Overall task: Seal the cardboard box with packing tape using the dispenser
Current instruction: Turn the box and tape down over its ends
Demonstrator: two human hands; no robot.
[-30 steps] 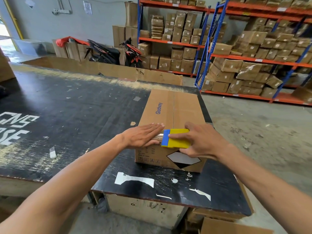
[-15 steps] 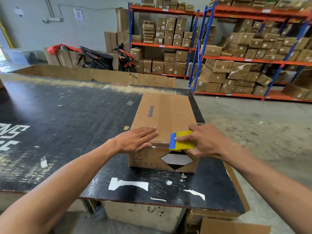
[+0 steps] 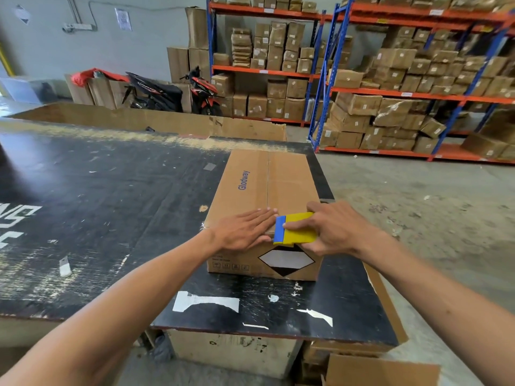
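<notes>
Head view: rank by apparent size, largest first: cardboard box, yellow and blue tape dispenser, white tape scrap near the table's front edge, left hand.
1. cardboard box
2. left hand, flat on the box top
3. tape dispenser and white tape scrap: look about alike; the right hand covers part of the dispenser and the scrap lies nearer the camera, so unranked.

Left hand: bare, no glove, no ring and no watch to see.
Right hand: bare also, nothing worn on the fingers or the wrist.
Forearms: both are uncovered to the picture edge, no sleeve is visible.
Nails: short, without colour on them.
</notes>
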